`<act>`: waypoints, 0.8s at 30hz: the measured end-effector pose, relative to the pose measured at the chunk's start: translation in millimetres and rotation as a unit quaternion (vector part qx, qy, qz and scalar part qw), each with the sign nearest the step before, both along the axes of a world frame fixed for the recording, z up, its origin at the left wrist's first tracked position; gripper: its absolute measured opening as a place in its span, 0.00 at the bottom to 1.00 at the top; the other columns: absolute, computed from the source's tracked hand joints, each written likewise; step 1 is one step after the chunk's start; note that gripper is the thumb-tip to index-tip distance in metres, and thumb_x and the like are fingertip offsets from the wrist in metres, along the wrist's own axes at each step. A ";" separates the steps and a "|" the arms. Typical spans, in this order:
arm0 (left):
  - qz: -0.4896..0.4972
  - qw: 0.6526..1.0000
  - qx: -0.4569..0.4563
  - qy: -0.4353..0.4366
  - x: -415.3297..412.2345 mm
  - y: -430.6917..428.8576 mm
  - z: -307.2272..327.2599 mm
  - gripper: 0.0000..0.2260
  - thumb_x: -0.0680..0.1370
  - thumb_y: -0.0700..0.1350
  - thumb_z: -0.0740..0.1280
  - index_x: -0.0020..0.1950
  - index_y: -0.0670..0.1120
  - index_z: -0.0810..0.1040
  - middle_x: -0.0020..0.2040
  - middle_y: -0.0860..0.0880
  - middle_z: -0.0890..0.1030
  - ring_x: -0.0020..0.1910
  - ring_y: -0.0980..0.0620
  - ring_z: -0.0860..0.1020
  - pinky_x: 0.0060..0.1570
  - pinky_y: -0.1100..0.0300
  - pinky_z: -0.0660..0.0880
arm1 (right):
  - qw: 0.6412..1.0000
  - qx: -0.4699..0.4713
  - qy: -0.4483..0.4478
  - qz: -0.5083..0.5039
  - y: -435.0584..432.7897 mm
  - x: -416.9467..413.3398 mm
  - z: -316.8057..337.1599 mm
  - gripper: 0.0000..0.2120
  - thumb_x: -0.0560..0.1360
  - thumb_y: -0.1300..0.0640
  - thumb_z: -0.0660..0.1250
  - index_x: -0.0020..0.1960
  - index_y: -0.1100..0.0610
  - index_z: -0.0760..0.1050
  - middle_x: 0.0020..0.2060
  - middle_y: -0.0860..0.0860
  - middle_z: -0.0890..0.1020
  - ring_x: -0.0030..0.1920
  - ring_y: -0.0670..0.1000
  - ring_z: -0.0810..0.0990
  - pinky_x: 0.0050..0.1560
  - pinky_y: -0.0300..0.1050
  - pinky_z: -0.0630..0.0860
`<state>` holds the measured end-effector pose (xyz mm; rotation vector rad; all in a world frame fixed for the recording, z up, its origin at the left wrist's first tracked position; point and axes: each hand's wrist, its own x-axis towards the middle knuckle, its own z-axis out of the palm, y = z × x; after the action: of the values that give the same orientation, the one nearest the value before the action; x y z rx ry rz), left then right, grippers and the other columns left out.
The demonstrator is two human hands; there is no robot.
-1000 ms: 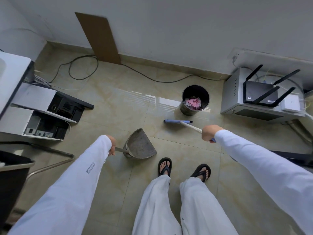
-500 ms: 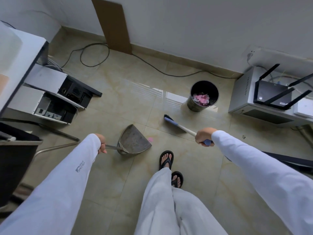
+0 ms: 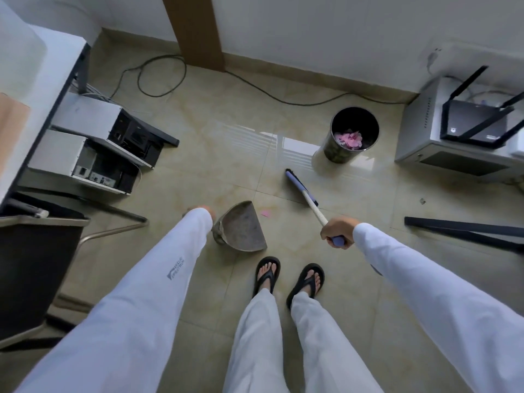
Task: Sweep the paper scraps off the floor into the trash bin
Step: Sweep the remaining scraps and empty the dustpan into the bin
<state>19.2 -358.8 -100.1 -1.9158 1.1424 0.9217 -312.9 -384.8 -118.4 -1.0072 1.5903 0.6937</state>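
Note:
My left hand (image 3: 202, 210), mostly hidden behind its white sleeve, grips the handle of a grey metal dustpan (image 3: 243, 226) resting on the tiled floor in front of my feet. One pink paper scrap (image 3: 266, 213) lies on the floor just right of the pan's far edge. My right hand (image 3: 336, 232) is closed around the blue grip of a broom (image 3: 302, 190), whose blue head touches the floor beyond the scrap. A dark round trash bin (image 3: 341, 153) stands farther back on the right, with pink paper scraps (image 3: 350, 139) inside.
Computer cases (image 3: 93, 143) lie under a desk on the left, and a black chair (image 3: 31, 262) stands near left. A grey cabinet (image 3: 419, 131) carrying a router (image 3: 476, 123) sits at right. A black cable (image 3: 255, 86) runs along the wall, beside a brown board (image 3: 195, 32).
The dustpan has swung from pointing right to pointing toward my feet and come closer. The broom head has moved down and left from beside the bin. A pink scrap now shows on the floor.

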 end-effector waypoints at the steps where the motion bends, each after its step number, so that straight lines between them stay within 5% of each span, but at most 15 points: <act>1: -0.015 1.000 -0.005 0.011 -5.6 0.0 -4.3 0.15 0.80 0.39 0.58 0.65 0.42 0.76 0.66 0.45 0.76 0.65 0.45 0.75 0.66 0.53 0.71 | 1.000 0.009 -0.005 -0.005 5.8 6.7 0.4 0.03 0.72 0.65 0.57 0.40 0.61 0.69 0.23 0.53 0.70 0.23 0.51 0.65 0.26 0.35 0.63; 4: -0.040 0.999 0.019 0.023 -12.2 2.1 -16.4 0.14 0.81 0.38 0.57 0.64 0.42 0.77 0.67 0.44 0.75 0.67 0.46 0.74 0.66 0.55 0.71 | 0.997 0.052 -0.034 -0.053 28.8 29.3 -8.8 0.04 0.70 0.64 0.59 0.45 0.62 0.69 0.28 0.54 0.71 0.26 0.52 0.67 0.27 0.35 0.67; 6: -0.055 0.997 0.049 0.024 -11.7 5.3 -23.4 0.13 0.81 0.38 0.57 0.61 0.43 0.77 0.67 0.45 0.75 0.67 0.46 0.74 0.67 0.55 0.70 | 0.987 0.102 -0.067 -0.101 41.3 40.7 -7.1 0.01 0.71 0.64 0.60 0.43 0.61 0.68 0.27 0.53 0.70 0.24 0.51 0.67 0.26 0.35 0.66; 13: -0.094 0.994 0.054 0.012 5.2 5.9 -27.6 0.16 0.81 0.40 0.58 0.68 0.40 0.73 0.69 0.44 0.73 0.69 0.46 0.72 0.68 0.56 0.68 | 0.923 0.208 -0.179 -0.270 25.3 28.9 20.2 0.12 0.77 0.63 0.57 0.35 0.57 0.63 0.18 0.47 0.66 0.16 0.44 0.63 0.17 0.31 0.59; 16: -0.131 0.988 0.076 0.007 9.7 11.2 -32.5 0.12 0.81 0.41 0.59 0.62 0.41 0.77 0.65 0.45 0.75 0.64 0.46 0.74 0.66 0.57 0.69 | 0.945 0.169 -0.153 -0.235 15.3 17.7 46.2 0.13 0.78 0.63 0.57 0.34 0.57 0.63 0.19 0.48 0.65 0.16 0.44 0.62 0.17 0.31 0.58; 19: -0.095 0.994 0.042 0.012 16.7 10.3 -33.0 0.09 0.80 0.42 0.59 0.42 0.42 0.75 0.55 0.44 0.74 0.52 0.46 0.74 0.67 0.56 0.70 | 0.964 0.128 -0.125 -0.199 13.8 16.8 57.0 0.12 0.77 0.63 0.58 0.35 0.57 0.63 0.19 0.48 0.65 0.17 0.45 0.62 0.19 0.31 0.57; 20: -0.068 0.997 0.036 0.021 20.3 12.3 -28.5 0.09 0.81 0.41 0.59 0.46 0.42 0.76 0.56 0.43 0.74 0.54 0.45 0.74 0.67 0.56 0.70 | 0.970 0.113 -0.111 -0.183 14.4 19.3 56.7 0.11 0.77 0.63 0.58 0.36 0.57 0.63 0.19 0.48 0.66 0.17 0.45 0.62 0.20 0.31 0.57; 22: -0.011 0.998 0.045 0.040 30.7 18.7 -18.5 0.12 0.81 0.40 0.59 0.62 0.40 0.77 0.60 0.42 0.77 0.55 0.44 0.76 0.60 0.59 0.74 | 0.982 0.081 -0.081 -0.153 16.3 26.8 52.4 0.09 0.76 0.63 0.60 0.38 0.58 0.65 0.20 0.49 0.67 0.18 0.46 0.63 0.22 0.32 0.58; 24: 0.114 0.983 0.097 0.107 51.6 29.4 -26.0 0.11 0.81 0.38 0.58 0.61 0.40 0.75 0.43 0.40 0.79 0.36 0.45 0.77 0.35 0.62 0.77 | 0.988 0.051 -0.063 -0.130 17.3 34.6 47.4 0.06 0.75 0.63 0.61 0.40 0.58 0.67 0.22 0.50 0.68 0.20 0.47 0.63 0.23 0.33 0.59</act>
<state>70.9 -329.4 -126.1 -1.8452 0.9237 1.3418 -278.3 -367.5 -71.0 -0.7383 1.5260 0.5166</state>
